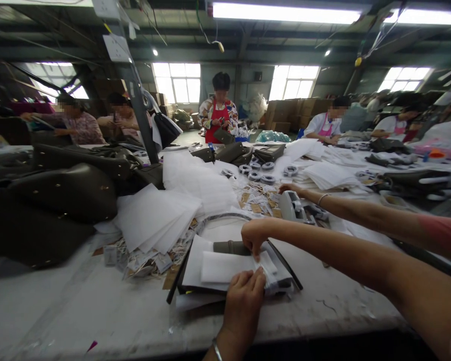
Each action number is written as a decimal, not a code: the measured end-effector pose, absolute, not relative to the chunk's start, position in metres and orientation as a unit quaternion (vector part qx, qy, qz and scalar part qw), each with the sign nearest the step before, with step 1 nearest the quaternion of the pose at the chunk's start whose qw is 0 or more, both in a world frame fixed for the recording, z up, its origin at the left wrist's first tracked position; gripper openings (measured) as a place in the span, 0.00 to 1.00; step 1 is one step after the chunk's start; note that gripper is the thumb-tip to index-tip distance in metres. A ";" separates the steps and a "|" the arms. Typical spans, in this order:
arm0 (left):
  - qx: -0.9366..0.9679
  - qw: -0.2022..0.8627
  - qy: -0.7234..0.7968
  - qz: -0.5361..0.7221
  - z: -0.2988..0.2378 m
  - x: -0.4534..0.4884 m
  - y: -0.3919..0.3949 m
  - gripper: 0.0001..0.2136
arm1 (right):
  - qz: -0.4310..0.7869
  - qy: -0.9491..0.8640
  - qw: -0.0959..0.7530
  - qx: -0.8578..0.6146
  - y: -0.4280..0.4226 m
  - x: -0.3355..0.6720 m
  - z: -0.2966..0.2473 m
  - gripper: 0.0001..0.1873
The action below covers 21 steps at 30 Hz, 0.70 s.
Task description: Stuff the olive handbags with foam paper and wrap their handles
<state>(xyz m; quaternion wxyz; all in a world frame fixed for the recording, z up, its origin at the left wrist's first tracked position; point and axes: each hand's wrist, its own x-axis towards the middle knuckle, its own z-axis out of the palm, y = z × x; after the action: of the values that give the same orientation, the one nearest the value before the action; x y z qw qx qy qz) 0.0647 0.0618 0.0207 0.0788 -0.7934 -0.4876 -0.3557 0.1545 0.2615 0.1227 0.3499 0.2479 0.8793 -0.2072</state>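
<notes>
The near folded sheet [223, 268] is white; the bags [62, 195] at left are dark olive. The far centre apron [212, 133] is red, the shirt [231, 114] beneath multicoloured and patterned.

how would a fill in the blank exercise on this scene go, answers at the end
The right hand is ____ from the front edge of the table than the left hand.
The foam-like strip beside the hands is ____ in colour.
In this view, the fanned sheets lie to the ____ of both hands.
The person at the back centre wears a ____ apron.

Missing words: farther; white; left; red
</notes>
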 end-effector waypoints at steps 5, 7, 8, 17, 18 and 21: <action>-0.790 0.077 -0.496 -0.352 0.018 0.066 0.063 0.15 | -0.268 0.860 0.342 0.267 0.268 0.160 0.119 0.28; -0.789 0.070 -0.502 -0.347 0.018 0.066 0.063 0.14 | -0.269 0.860 0.336 0.273 0.268 0.160 0.118 0.28; -0.789 0.071 -0.503 -0.347 0.018 0.066 0.063 0.14 | -0.264 0.863 0.331 0.276 0.268 0.160 0.118 0.28; -0.781 0.101 -0.502 -0.358 0.016 0.069 0.064 0.15 | -0.152 0.902 0.268 0.304 0.258 0.164 0.118 0.19; -0.779 0.101 -0.503 -0.360 0.016 0.069 0.064 0.14 | -0.142 0.904 0.260 0.308 0.257 0.166 0.119 0.18; -0.779 0.104 -0.500 -0.364 0.015 0.069 0.064 0.14 | -0.147 0.904 0.256 0.310 0.258 0.172 0.120 0.16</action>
<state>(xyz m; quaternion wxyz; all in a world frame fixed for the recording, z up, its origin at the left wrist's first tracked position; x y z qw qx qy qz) 0.0691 0.0644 0.0154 0.1041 -0.7789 -0.5001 -0.3637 0.1724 0.2581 0.1202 0.2558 0.3100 0.9038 -0.1471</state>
